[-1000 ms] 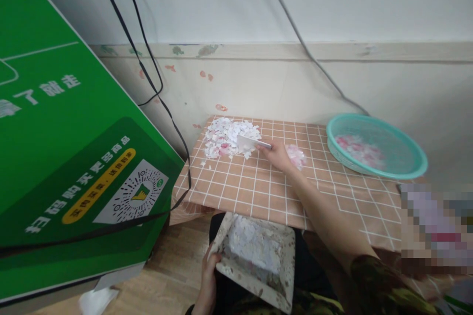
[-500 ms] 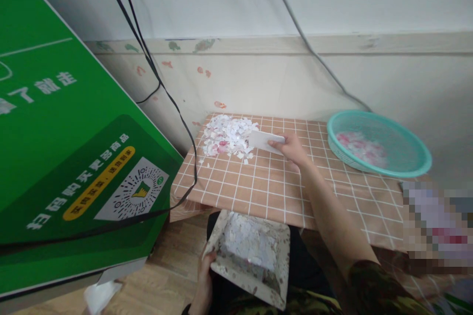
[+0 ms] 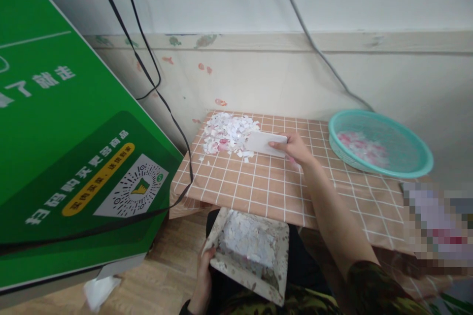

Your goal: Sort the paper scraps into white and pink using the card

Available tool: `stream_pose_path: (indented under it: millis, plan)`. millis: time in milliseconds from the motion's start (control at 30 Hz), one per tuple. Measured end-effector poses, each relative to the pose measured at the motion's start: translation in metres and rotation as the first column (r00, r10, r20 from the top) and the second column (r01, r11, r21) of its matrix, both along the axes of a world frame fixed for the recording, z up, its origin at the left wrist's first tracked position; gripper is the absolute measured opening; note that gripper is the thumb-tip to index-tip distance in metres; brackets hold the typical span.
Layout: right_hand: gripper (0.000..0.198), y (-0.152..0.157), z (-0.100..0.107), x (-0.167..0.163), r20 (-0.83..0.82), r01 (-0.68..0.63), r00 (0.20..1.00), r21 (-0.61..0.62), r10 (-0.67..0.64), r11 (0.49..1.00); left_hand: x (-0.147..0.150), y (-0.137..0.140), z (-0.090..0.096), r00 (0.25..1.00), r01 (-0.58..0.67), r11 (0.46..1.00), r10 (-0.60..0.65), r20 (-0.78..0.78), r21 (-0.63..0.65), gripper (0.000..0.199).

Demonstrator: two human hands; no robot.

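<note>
Card [image 3: 264,142]: clamped in R hand [image 3: 294,146], tip by scraps [image 3: 231,129] on table [image 3: 229,186]; best kept low, w/ slow strokes.
Tray [image 3: 283,256]: L hand [image 3: 204,268] clamped on its side, nr table's front edge; hold lvl, no spills.

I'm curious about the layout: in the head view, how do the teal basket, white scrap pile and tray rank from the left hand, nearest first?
1. Tray: low centre, held by the left hand.
2. White scrap pile: farther forward, left side.
3. Teal basket: across on the right.
</note>
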State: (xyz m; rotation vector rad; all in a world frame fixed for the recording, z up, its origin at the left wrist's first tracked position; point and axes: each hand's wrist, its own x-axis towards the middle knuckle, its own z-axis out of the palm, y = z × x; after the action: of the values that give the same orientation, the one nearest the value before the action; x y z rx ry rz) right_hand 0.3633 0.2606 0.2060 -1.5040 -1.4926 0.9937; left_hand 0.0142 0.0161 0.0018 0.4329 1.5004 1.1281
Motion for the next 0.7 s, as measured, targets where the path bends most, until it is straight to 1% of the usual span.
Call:
stream_pose_path:
  millis: [67,133,233,333,433,500,600,667,700]
  plan:
    - [0.041,-0.002,0.003,-0.002,-0.014,-0.024,1.0,-0.004,0.024,1.0,0.002,-0.001,0.002,0.999,-0.019,1.0,0.02,0.034,-0.016,0.043]
    - [0.036,-0.002,0.004,-0.001,-0.019,-0.055,0.998,-0.036,0.054,0.998,0.004,-0.002,0.003,0.998,-0.03,0.999,0.031,0.06,-0.018,0.043]
    - [0.032,0.0,0.0,0.005,-0.022,-0.067,0.998,-0.075,0.066,0.995,0.005,-0.002,0.004,0.998,-0.042,0.999,0.042,0.047,-0.008,0.046]
    - [0.034,0.002,-0.005,0.012,-0.012,-0.036,0.999,-0.076,0.036,0.996,0.004,-0.001,0.005,0.998,-0.05,0.999,0.051,0.046,-0.018,0.048]
    - [0.034,0.003,-0.008,0.018,0.004,-0.055,0.998,-0.088,0.055,0.995,0.003,-0.001,0.006,0.998,-0.061,0.998,0.06,0.033,0.002,0.045]
    - [0.034,0.003,-0.009,0.021,-0.021,-0.079,0.997,-0.094,0.077,0.992,0.002,-0.001,0.005,0.997,-0.072,0.997,0.072,0.015,0.019,0.044]
    - [0.037,0.004,-0.009,0.026,-0.099,-0.068,0.993,-0.057,0.063,0.996,0.002,-0.001,0.004,0.998,-0.067,0.998,0.067,0.022,-0.009,0.043]
    - [0.038,0.004,-0.009,0.025,-0.108,-0.057,0.993,-0.042,0.052,0.997,0.003,-0.002,0.004,0.998,-0.054,0.998,0.055,0.025,-0.029,0.042]
    - [0.038,0.004,-0.009,0.025,-0.094,-0.063,0.994,-0.053,0.058,0.997,0.003,-0.002,0.004,0.999,-0.048,0.998,0.049,0.02,-0.032,0.042]
